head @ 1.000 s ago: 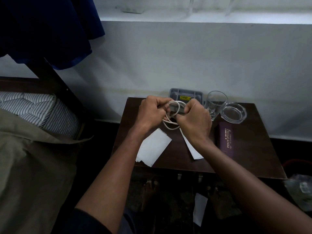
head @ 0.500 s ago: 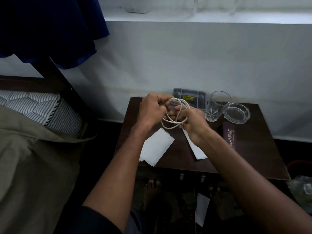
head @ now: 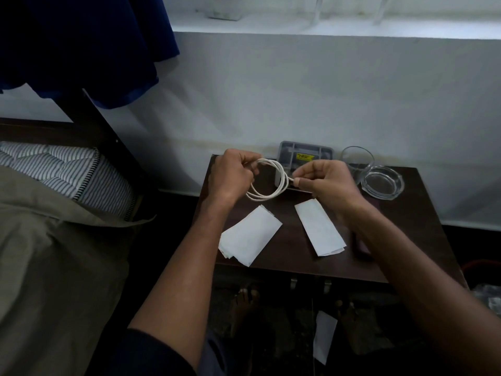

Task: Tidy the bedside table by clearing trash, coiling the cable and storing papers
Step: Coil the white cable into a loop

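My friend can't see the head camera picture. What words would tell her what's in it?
Two bare hands, left hand and right hand, hold a looped white cable above a dark bedside table. Two folded white papers lie on it, with a grey tray, a glass and a glass ashtray behind.

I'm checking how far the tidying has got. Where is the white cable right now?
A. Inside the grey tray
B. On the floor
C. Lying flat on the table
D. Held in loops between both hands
D: the cable hangs in loops above the table, gripped by the left hand and pinched by the right hand.
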### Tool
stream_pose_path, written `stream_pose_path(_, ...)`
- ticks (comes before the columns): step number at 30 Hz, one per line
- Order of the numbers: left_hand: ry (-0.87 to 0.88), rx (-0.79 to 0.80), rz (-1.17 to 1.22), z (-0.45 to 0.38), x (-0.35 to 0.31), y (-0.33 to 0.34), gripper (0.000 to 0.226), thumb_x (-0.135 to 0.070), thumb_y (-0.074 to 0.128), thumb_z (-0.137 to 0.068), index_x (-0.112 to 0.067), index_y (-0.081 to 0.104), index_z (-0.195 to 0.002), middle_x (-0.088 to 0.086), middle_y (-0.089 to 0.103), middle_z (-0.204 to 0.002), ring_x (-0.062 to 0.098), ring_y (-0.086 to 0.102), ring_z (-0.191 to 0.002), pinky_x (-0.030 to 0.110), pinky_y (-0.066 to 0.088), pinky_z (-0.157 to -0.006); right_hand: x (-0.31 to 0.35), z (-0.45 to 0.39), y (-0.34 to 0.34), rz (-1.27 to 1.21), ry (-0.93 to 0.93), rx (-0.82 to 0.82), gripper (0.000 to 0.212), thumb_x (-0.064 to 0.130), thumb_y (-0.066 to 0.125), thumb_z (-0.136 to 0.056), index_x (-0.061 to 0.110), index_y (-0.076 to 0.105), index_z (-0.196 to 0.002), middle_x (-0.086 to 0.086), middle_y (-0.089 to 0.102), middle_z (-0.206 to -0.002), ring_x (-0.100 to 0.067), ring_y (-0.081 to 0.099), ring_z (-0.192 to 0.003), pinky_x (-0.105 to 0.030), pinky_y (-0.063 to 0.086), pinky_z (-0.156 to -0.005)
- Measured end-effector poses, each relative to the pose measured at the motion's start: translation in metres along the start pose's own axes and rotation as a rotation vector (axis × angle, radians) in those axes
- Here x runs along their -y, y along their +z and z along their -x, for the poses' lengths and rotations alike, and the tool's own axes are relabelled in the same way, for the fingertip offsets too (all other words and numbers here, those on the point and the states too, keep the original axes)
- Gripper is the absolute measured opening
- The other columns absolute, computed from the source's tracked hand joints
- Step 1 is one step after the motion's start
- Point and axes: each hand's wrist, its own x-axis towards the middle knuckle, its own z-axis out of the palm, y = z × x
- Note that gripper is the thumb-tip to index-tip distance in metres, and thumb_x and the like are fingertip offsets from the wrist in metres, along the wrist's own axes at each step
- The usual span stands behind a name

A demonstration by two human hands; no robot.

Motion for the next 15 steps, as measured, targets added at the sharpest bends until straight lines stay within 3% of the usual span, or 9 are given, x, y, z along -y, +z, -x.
stream_pose_path(2,-0.003,-0.049,-0.114,0.006,-0.005,0.004,0.026,-0.027,0.066,-0.094,-0.040,0.081,-0.111,-0.008,0.081,-0.100,0.023,0.076,-0.098,0.041,0.062,-0.088,-0.003,0.004,0.004,0.001,0.043,-0.011,0.004,0.005,0.082,-0.089,0.008,0.080,-0.089,-0.012,0.080,-0.080,-0.017,0.073,-0.070,-0.020,0.049,-0.051)
stream_pose_path(4,0.006,-0.122,-0.211,0.008,-0.009,0.009,0.028,-0.025,0.063,-0.096,-0.039,0.080,-0.114,-0.001,0.080,-0.110,0.032,0.073,-0.106,0.043,0.060,-0.091,-0.003,0.008,0.014,-0.125,0.113,-0.012,0.002,0.002,0.079,-0.091,0.002,0.078,-0.090,-0.019,0.079,-0.083,-0.023,0.076,-0.071,-0.021,0.055,-0.052)
stream_pose_path(7,0.045,-0.193,-0.322,0.008,-0.012,0.012,0.027,-0.017,0.060,-0.097,-0.030,0.081,-0.108,0.011,0.078,-0.106,0.042,0.070,-0.099,0.043,0.056,-0.079,0.004,0.007,0.032,-0.464,0.299,-0.023,0.004,-0.006,0.070,-0.095,-0.006,0.074,-0.094,-0.022,0.076,-0.091,-0.027,0.081,-0.074,-0.021,0.061,-0.060)
stream_pose_path(10,0.082,-0.248,-0.375,0.008,-0.013,0.014,0.026,-0.014,0.058,-0.098,-0.026,0.080,-0.105,0.008,0.078,-0.100,0.038,0.071,-0.093,0.035,0.045,-0.067,0.010,0.001,0.041,-0.669,0.439,-0.009,0.008,-0.010,0.066,-0.096,-0.007,0.073,-0.098,-0.020,0.078,-0.101,-0.030,0.082,-0.085,-0.023,0.063,-0.064)
stream_pose_path(13,0.001,-0.252,-0.237,0.002,-0.008,0.015,0.025,-0.020,0.060,-0.099,-0.027,0.080,-0.112,0.003,0.080,-0.103,0.030,0.074,-0.096,0.030,0.049,-0.075,0.006,-0.003,0.045,-0.568,0.469,-0.010,0.010,-0.001,0.069,-0.098,-0.002,0.076,-0.105,-0.020,0.080,-0.107,-0.030,0.082,-0.092,-0.028,0.066,-0.067)
stream_pose_path(15,-0.082,-0.195,-0.131,-0.004,0.003,0.017,0.027,-0.017,0.057,-0.099,-0.023,0.080,-0.111,0.004,0.080,-0.099,0.030,0.077,-0.092,0.035,0.060,-0.086,0.001,-0.005,0.049,-0.528,0.472,-0.027,0.017,0.002,0.066,-0.101,-0.002,0.073,-0.116,-0.021,0.079,-0.113,-0.032,0.079,-0.100,-0.032,0.067,-0.073)
